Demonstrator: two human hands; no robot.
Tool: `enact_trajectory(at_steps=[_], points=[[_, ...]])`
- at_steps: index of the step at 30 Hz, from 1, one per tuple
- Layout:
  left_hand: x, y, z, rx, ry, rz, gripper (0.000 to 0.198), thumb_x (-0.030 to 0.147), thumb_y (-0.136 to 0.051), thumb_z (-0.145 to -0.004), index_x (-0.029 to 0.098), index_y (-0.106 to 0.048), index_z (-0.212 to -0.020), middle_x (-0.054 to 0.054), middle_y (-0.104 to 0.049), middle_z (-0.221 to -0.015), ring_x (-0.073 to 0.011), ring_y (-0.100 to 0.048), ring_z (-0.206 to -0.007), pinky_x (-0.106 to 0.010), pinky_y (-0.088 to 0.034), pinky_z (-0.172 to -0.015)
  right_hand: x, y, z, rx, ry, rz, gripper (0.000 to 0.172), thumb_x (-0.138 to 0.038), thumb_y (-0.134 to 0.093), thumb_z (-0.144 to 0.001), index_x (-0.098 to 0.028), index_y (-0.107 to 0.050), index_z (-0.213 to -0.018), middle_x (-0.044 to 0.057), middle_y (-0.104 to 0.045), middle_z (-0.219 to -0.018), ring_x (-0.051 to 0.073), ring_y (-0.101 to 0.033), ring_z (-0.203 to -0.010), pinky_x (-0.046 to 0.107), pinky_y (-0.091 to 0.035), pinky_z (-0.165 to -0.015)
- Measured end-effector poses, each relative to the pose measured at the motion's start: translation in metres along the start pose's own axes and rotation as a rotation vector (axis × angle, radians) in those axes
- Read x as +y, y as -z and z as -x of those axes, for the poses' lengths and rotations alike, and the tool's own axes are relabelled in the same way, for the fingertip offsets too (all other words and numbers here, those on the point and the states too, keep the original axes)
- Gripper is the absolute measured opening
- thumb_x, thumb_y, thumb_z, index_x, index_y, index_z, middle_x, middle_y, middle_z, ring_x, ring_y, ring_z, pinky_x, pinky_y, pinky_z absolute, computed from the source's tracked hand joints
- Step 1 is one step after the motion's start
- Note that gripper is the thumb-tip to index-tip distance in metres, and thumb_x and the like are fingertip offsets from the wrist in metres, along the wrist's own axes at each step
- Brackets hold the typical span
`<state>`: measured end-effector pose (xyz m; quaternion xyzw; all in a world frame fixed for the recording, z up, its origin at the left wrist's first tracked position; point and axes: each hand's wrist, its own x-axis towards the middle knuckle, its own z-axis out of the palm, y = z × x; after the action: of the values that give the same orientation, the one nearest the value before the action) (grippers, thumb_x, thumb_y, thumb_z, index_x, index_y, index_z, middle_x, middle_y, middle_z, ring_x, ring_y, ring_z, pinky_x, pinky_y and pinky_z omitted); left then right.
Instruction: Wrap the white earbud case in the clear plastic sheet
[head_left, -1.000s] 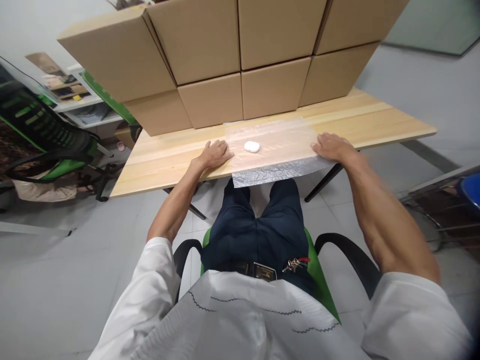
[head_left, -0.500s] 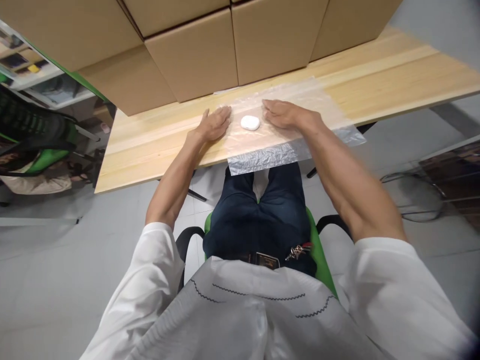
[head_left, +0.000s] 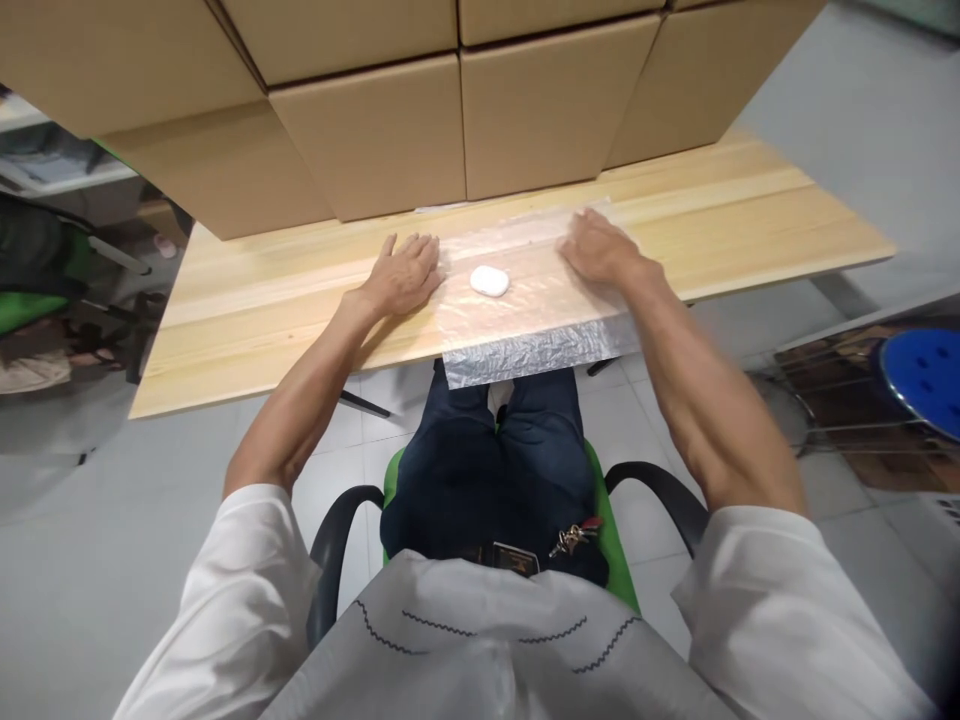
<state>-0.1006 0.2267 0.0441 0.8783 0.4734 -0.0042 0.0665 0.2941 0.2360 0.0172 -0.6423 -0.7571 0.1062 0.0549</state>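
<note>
A clear, crinkled plastic sheet (head_left: 517,325) lies on the wooden table, its near edge hanging over the front. On top of it rests a small white rounded case (head_left: 490,281), between my two hands. My left hand (head_left: 409,272) is flat on the table with fingers spread, its fingertips at the sheet's left edge. At the sheet's right side, my right hand (head_left: 598,247) has its fingers curled in on the film; they are slightly blurred. Neither hand touches the white case.
Stacked cardboard boxes (head_left: 375,140) stand along the back of the wooden table (head_left: 247,330). A blue stool (head_left: 926,375) is on the floor to the right. I sit in a green chair with black armrests (head_left: 656,490).
The sheet's right part, which reached out beyond my right arm, now ends near my right hand. That hand has gone from flat to curled. My left hand stays flat; the view has shifted.
</note>
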Motion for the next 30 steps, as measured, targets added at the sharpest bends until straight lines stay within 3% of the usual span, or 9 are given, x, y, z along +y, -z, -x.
enact_trajectory(at_steps=[5, 8, 11, 19, 26, 30], points=[[0.011, -0.003, -0.016, -0.047, -0.006, -0.022, 0.083, 0.057, -0.015, -0.119, 0.01, -0.026, -0.186, -0.021, -0.024, -0.196, -0.0373, -0.02, -0.184, -0.06, -0.003, -0.151, -0.066, -0.013, -0.015, -0.088, 0.204, -0.103, 0.09, -0.07, -0.024, -0.114, -0.024, -0.02, -0.192, -0.004, -0.019, -0.196, 0.031, -0.017, -0.184, 0.055, -0.017, -0.153], [0.006, -0.009, -0.019, -0.064, 0.008, -0.009, 0.083, 0.059, -0.016, -0.119, 0.01, -0.026, -0.185, -0.021, -0.022, -0.196, -0.0367, -0.021, -0.184, -0.059, -0.011, -0.151, -0.075, -0.018, -0.024, -0.095, 0.267, -0.135, 0.087, -0.069, -0.025, -0.115, -0.028, -0.02, -0.192, -0.005, -0.019, -0.196, 0.033, -0.014, -0.184, 0.058, -0.014, -0.153], [-0.004, -0.013, -0.017, -0.064, -0.003, 0.017, 0.086, 0.065, -0.018, -0.118, 0.013, -0.023, -0.186, -0.02, -0.018, -0.197, -0.0369, -0.018, -0.185, -0.057, -0.016, -0.15, -0.053, -0.016, -0.03, -0.078, 0.242, -0.142, 0.089, -0.073, -0.029, -0.115, -0.03, -0.016, -0.192, -0.003, -0.022, -0.196, 0.038, -0.013, -0.184, 0.064, -0.015, -0.151], [-0.007, -0.01, -0.008, -0.082, -0.012, 0.039, 0.094, 0.072, -0.016, -0.116, 0.013, -0.014, -0.188, -0.022, -0.016, -0.197, -0.039, -0.013, -0.186, -0.058, -0.013, -0.15, 0.013, -0.001, -0.043, -0.075, 0.062, -0.073, 0.091, -0.07, -0.029, -0.117, -0.021, -0.016, -0.192, 0.007, -0.017, -0.198, 0.04, -0.012, -0.184, 0.063, -0.015, -0.151], [-0.016, -0.011, -0.004, -0.096, -0.02, 0.054, 0.096, 0.08, -0.017, -0.115, 0.021, -0.006, -0.19, -0.017, -0.012, -0.199, -0.0385, -0.011, -0.186, -0.058, -0.011, -0.15, 0.034, 0.008, -0.047, -0.071, -0.021, -0.015, 0.081, -0.059, -0.031, -0.12, -0.018, -0.022, -0.19, 0.01, -0.019, -0.197, 0.035, -0.013, -0.184, 0.056, -0.012, -0.152], [-0.017, -0.01, -0.002, -0.117, -0.003, 0.053, 0.096, 0.08, -0.016, -0.115, 0.02, -0.007, -0.19, -0.018, -0.011, -0.199, -0.0395, -0.01, -0.186, -0.058, -0.01, -0.15, 0.038, 0.014, -0.046, -0.07, -0.072, -0.021, 0.081, -0.05, -0.033, -0.123, -0.002, -0.021, -0.187, 0.022, -0.015, -0.196, 0.034, -0.012, -0.184, 0.051, -0.011, -0.151]])
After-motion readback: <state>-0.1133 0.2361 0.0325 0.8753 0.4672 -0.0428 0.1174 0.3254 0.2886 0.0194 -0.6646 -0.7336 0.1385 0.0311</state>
